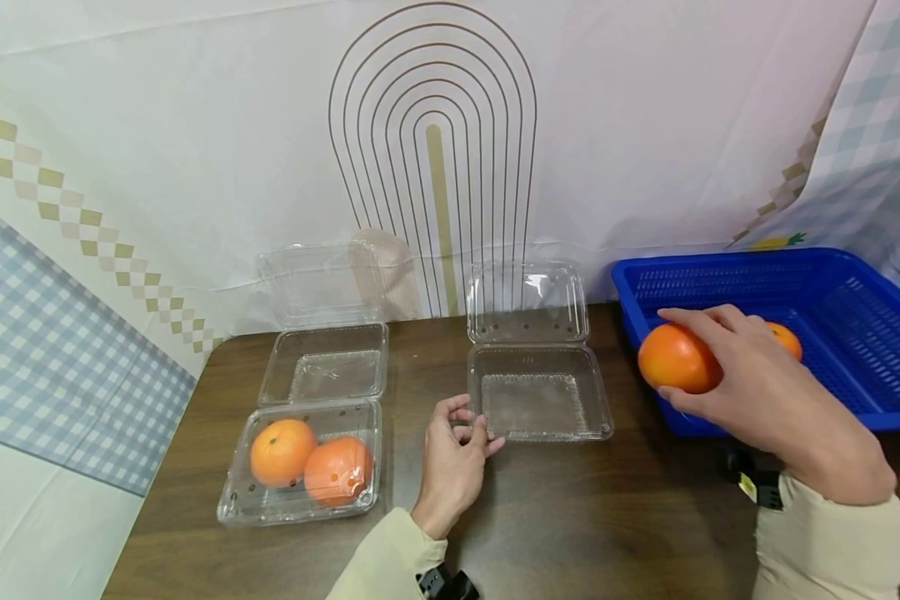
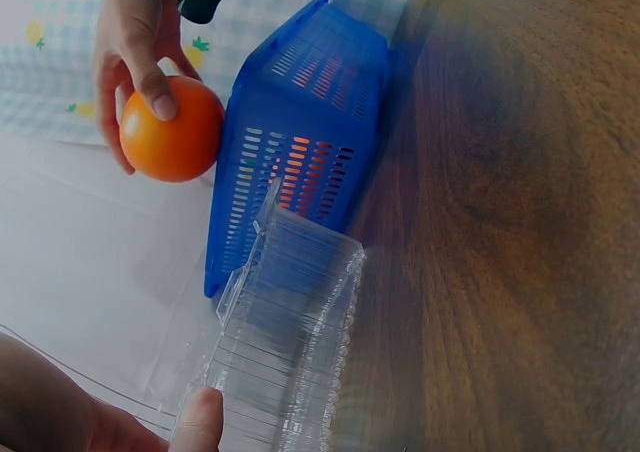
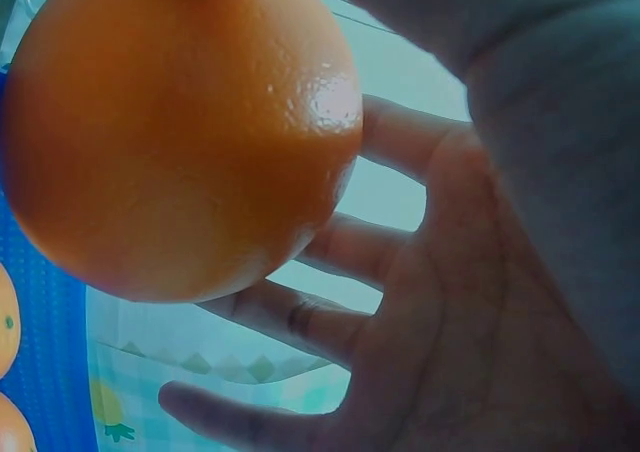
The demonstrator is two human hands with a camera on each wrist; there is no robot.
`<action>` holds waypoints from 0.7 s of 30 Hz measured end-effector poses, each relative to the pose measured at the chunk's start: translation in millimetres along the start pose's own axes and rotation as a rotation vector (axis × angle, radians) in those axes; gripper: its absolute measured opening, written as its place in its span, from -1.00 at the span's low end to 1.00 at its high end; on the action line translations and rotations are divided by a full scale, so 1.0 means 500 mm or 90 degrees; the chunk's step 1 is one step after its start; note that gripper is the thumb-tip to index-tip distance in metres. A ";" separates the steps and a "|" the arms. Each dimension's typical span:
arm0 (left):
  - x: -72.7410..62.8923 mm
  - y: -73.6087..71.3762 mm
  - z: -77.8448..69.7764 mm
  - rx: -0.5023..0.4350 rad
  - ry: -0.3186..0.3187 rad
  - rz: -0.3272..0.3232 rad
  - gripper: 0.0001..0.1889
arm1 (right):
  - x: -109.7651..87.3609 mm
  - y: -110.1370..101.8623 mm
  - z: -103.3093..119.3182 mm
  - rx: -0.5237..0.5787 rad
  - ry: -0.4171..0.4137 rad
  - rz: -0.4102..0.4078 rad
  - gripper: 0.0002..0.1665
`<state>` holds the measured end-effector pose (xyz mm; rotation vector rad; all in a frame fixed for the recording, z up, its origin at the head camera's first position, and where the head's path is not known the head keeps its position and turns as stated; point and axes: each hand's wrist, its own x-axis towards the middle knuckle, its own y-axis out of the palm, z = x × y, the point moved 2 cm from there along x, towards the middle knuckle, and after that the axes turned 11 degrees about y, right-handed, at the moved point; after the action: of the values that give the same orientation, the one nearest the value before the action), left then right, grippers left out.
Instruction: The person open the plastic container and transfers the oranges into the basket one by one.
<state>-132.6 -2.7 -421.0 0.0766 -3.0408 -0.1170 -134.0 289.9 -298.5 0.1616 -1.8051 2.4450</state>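
My right hand (image 1: pixel 765 383) grips an orange (image 1: pixel 678 358), thumb and fingers spread around it, over the left rim of a blue plastic basket (image 1: pixel 858 421). Up close in the right wrist view, the same orange (image 3: pixel 180 142) looks smooth and glossy. My left hand (image 1: pixel 453 467) touches the front left corner of an open clear plastic container (image 1: pixel 532 400), its fingers loosely bent. In the left wrist view my thumb (image 2: pixel 200 422) lies at the container's rim. The container's hinged lid (image 1: pixel 528 304) stands raised behind it.
On the left, a clear container (image 1: pixel 236 504) has two oranges (image 1: pixel 281 450) inside under its lid. Behind it sits another open clear container (image 1: pixel 337 375), lid raised against the wall cloth (image 1: pixel 217 167). More oranges (image 1: pixel 786 340) lie in the basket. Brown wooden table (image 1: pixel 570 517) underneath.
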 end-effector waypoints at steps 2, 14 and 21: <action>0.000 0.000 0.000 0.000 0.001 0.000 -0.61 | -0.002 -0.002 -0.001 0.003 0.000 -0.002 -0.02; -0.002 0.001 -0.003 0.000 -0.003 0.000 -0.60 | -0.010 -0.010 -0.009 0.007 0.025 0.016 -0.10; -0.003 0.000 -0.004 -0.001 0.003 0.000 -0.60 | -0.007 -0.011 -0.021 0.011 0.042 0.038 -0.10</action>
<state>-130.9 -3.0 -419.2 0.0754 -3.0366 -0.1202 -129.8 301.7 -297.0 0.0282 -1.7868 2.4755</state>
